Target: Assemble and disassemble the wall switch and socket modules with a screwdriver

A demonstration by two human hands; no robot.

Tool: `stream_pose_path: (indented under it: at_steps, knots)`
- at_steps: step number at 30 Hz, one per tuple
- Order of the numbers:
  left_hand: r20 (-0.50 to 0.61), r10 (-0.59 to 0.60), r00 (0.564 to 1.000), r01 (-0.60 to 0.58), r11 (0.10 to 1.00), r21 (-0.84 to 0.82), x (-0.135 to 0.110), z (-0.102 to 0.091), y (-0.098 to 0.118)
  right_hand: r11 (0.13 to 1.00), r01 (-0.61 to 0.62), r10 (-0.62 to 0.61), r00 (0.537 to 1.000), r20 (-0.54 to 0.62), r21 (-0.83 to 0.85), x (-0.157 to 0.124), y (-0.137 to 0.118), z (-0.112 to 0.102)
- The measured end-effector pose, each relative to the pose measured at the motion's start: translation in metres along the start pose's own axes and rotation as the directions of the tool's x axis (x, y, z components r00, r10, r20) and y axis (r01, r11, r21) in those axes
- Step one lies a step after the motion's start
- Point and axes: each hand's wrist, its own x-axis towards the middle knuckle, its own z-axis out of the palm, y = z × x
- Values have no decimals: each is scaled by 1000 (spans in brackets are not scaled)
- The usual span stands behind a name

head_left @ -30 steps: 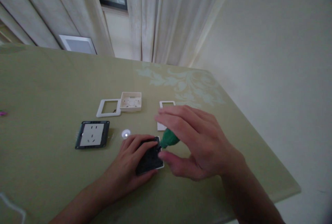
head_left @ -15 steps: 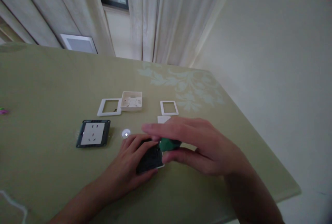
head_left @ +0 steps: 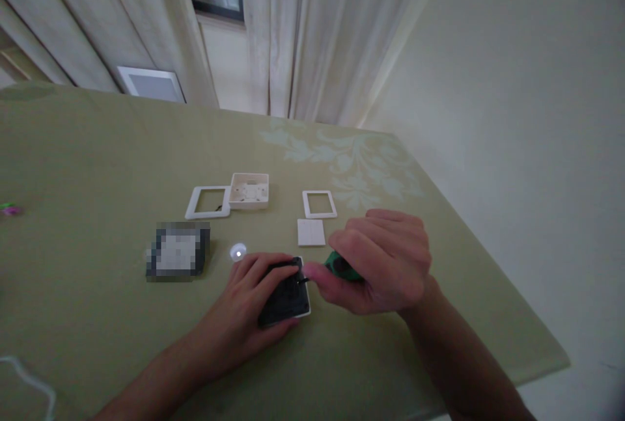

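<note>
Left hand: you have fingers spread over the dark panel (head_left: 283,300), thumb along its near edge; left hand (head_left: 247,300) presumably pins it against sliding or twisting.
Dark panel: one, on the table (head_left: 97,167) directly in front of you, a white rim showing at its right edge.
Right hand: fist closed around the green-handled tool (head_left: 342,266), probably for turning force; right hand (head_left: 383,261) sits right of the panel.
Tool: one, tilted, dark shaft reaching the panel's right side; exact tip contact can't be told.
Frames: two white; left frame (head_left: 193,203) meets the box, right frame (head_left: 319,215) stands apart.
Box: one white box (head_left: 249,192), open side up, so its inside shows.
Plate: one white plate (head_left: 311,233), just nearer you than the right frame.
Disc: one pale disc (head_left: 238,252), beside your left fingers.
Square piece: one dark-bordered square piece (head_left: 178,250), left, detail pixelated; loose parts seem set around your working spot, within reach.
</note>
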Motion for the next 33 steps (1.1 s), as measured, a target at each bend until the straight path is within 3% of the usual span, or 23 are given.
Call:
stream_pose_path:
  at_steps: [2, 5, 7, 9, 11, 12, 14, 16, 18, 19, 21, 23, 24, 26, 28, 33]
  knots:
    - [7, -4, 1000, 4, 1000, 1, 0, -1, 1, 982, -62, 27, 981, 191, 177, 4, 2, -5]
    - [22, -11, 1000, 11, 1000, 5, 1, -1, 1, 868, -177, -43, 905, 424, 464, 9, 6, -14]
    - [28, -11, 1000, 11, 1000, 6, 1, -1, 1, 900, -147, -18, 928, 371, 411, 7, 6, -13]
    - [19, -2, 1000, 2, 1000, 1, 0, -1, 1, 981, -29, -7, 983, 185, 193, 4, 3, -7]
    - [19, 5, 1000, -5, 1000, -7, 0, -1, 1, 999, 54, -54, 997, 49, 6, 1, -3, -2]
    - [16, 7, 1000, -7, 1000, -9, 0, -1, 0, 998, 57, -57, 996, 69, 5, 1, -5, -2]
    - [11, -1, 1000, 1, 1000, -4, -1, 0, 0, 985, -46, 7, 974, 228, 166, 4, -7, -8]
    - [6, -11, 1000, 11, 1000, 9, 0, 0, 0, 898, -219, 41, 905, 423, 381, 8, -5, -19]
    - [4, -16, 1000, 16, 1000, 17, 0, -1, 0, 800, -308, 0, 858, 514, 514, 10, -2, -28]
    - [7, -16, 1000, 16, 1000, 18, 1, -1, 0, 794, -309, 1, 861, 508, 523, 10, -1, -29]
    - [17, -8, 1000, 8, 1000, 8, 1, -1, 0, 886, -235, 66, 917, 393, 399, 6, -3, -24]
    - [19, 1, 1000, -1, 1000, 0, 1, 0, -1, 986, -130, 111, 980, 166, 108, 2, -9, -10]
    - [13, 2, 1000, -2, 1000, 0, 1, 0, -1, 996, -83, 85, 993, 79, -20, 0, -12, -1]
    - [-5, 0, 1000, 0, 1000, 8, 0, 1, -2, 991, 26, -7, 990, 143, -132, -3, -15, 14]
    - [-23, -10, 1000, 10, 1000, 16, 1, 0, -1, 989, 62, -34, 978, 205, -135, -3, -13, 21]
    - [-33, -39, 999, 40, 999, 26, 2, -3, 0, 988, -51, 61, 996, 66, -144, 1, 2, 0]
